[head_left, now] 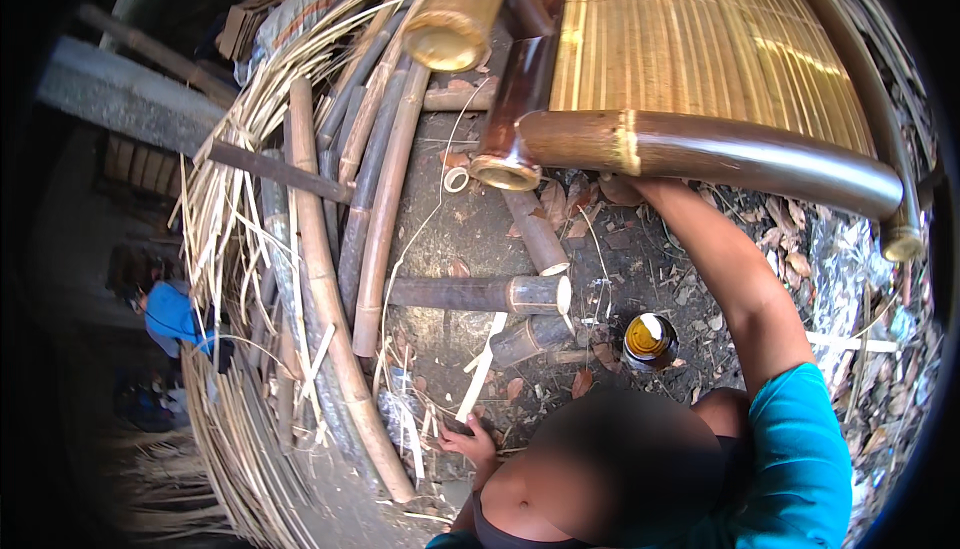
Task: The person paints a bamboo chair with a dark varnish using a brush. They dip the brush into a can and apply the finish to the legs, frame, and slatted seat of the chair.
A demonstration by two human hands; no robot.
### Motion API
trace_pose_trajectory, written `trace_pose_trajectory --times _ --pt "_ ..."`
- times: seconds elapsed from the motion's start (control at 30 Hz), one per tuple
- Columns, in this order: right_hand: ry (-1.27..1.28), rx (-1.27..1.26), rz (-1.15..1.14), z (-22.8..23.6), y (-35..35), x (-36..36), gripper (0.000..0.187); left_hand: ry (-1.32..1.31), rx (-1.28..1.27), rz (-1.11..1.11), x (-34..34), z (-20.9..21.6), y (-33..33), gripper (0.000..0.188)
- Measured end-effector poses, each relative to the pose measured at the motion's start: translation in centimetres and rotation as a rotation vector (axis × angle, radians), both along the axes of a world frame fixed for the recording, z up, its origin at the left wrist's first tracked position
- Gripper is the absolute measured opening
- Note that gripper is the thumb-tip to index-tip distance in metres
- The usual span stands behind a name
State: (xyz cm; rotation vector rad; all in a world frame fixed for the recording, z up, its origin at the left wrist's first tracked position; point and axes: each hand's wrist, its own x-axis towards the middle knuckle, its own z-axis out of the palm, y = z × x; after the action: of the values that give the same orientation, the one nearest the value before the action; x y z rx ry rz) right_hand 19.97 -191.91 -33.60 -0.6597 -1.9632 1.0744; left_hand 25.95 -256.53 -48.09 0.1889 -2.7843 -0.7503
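Note:
My left hand (470,443) is low in the view, fingers spread. Its fingertips are close to the lower end of a pale bamboo strip (482,374); I see no firm hold on it. My right arm reaches forward to a piece of bamboo furniture with a slatted panel (700,39). There, my right hand (643,186) goes under the glossy brown bamboo rail (720,146), which hides its fingers. The rail joins a dark bamboo post (515,129) at its left. Between my arms, an open can of amber liquid (650,337) stands on the ground.
Long bamboo poles (385,209) and bundled thin strips (235,259) lie to the left. Short cut bamboo pieces (470,294) rest on the soil in front. A bamboo ring (456,180) lies near the post. Dry leaves are scattered about. A blue item (172,309) is at far left.

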Motion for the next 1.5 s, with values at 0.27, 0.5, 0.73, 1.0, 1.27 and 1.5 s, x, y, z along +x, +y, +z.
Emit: trace_pose_trajectory --times 0.27,0.5,0.73,1.0,1.27,1.5 --pt "-0.576 0.494 -0.153 -4.4 0.5 -3.5 0.038 0.022 0.008 0.008 0.3 0.7 1.2 0.085" --pt "-0.476 0.315 -0.023 0.0 -5.6 -4.8 0.033 -0.062 0.107 0.042 -0.6 2.0 2.4 0.081" --pt "-0.563 0.678 -0.132 -2.9 -3.6 -4.5 0.036 -0.122 0.097 -0.002 -0.4 0.9 1.5 0.080" --pt "-0.921 0.657 0.158 0.6 -5.7 -4.1 0.037 -0.113 -0.007 -0.064 -0.6 0.7 1.9 0.080" --pt "-0.433 0.177 0.625 25.7 -16.2 0.1 0.020 -0.008 -0.090 -0.016 -0.3 0.6 0.1 0.077" --pt "-0.156 0.151 0.158 26.7 -10.9 1.7 0.026 -0.011 -0.157 -0.031 -0.8 0.6 2.1 0.073"
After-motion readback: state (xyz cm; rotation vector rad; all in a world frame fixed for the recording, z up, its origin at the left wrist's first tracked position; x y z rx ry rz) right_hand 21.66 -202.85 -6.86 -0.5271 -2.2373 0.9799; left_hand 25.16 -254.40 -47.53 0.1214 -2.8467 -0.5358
